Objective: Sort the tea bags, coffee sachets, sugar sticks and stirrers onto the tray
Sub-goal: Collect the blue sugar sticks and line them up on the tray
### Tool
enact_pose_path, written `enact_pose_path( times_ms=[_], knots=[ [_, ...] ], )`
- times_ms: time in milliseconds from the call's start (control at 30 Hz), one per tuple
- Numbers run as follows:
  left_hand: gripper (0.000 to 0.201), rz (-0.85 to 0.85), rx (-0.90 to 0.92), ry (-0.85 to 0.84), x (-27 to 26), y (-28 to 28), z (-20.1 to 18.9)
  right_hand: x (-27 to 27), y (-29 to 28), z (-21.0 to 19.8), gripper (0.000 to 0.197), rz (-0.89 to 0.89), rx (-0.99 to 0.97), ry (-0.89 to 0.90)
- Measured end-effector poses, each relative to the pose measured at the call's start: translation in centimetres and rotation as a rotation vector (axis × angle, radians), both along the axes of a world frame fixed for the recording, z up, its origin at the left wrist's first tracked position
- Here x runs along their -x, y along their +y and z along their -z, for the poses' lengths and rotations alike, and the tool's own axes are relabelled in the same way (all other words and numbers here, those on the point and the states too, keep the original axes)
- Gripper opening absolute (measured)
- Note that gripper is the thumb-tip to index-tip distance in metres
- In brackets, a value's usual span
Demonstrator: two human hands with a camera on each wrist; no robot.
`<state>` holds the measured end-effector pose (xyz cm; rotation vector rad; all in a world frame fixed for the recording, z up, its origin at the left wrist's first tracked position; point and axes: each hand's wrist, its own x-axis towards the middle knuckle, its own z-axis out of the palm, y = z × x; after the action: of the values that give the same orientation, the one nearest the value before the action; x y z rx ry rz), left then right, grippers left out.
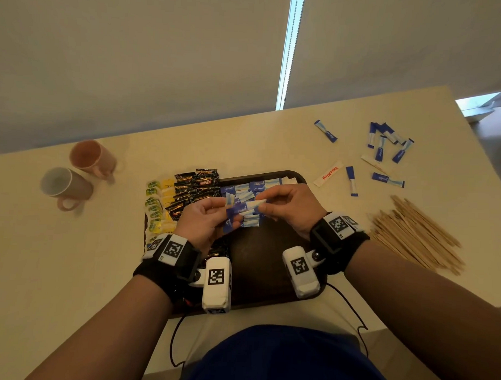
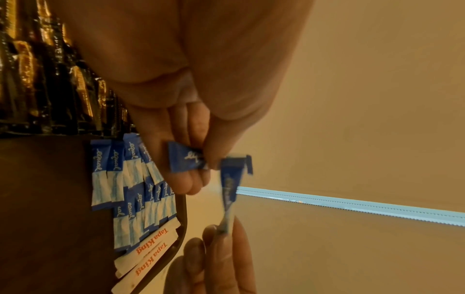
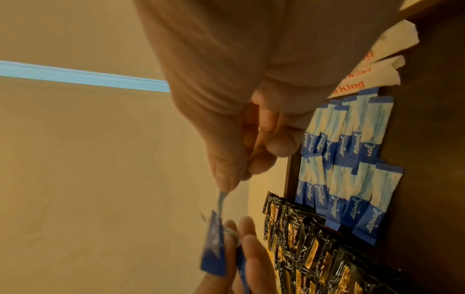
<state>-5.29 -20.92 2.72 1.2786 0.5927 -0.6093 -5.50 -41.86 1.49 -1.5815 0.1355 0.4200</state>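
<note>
Dark brown and smooth, the rounded tray is lying on the pale table and carrying sorted rows. Along its left side, green and yellow tea bags are sitting in a column. Next to them, glossy black-and-gold coffee sachets with crimped, serrated ends are overlapping in a tight row. Right of those, flat blue-and-white sugar sticks are lying in two overlapping rows, and white paper sachets with orange lettering are sitting at the tray's far right corner.

Above the tray, both hands are pinching sticks. The left hand is gripping a small bunch of blue sugar sticks between thumb and curled fingers. The right hand is pinching the pale end of one stick between thumb and fingertips, while that stick's blue end is reaching towards the left hand's bunch; whether it is touching the bunch, I cannot tell.

On the table to the right, more blue sugar sticks are lying scattered, with a single white sachet nearer the tray. A loose pile of thin wooden stirrers is lying fanned out near the right wrist. Far left, two matte mugs, a pink one and a greyish-brown one, are lying on their sides, openings facing the camera.
</note>
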Motion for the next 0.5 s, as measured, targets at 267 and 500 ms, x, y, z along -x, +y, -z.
enact_pose_path(
  times_ms=[267,500],
  knots=[
    [0.021,0.169,-0.178,-0.044,-0.4,-0.1,0.4,-0.2,0.7,-0.8,0.018,-0.308,0.223,-0.127],
    [0.013,0.312,-0.260,-0.063,-0.5,-0.1,0.1,-0.7,0.8,-0.9,0.027,-0.239,0.220,-0.033]
  ],
)
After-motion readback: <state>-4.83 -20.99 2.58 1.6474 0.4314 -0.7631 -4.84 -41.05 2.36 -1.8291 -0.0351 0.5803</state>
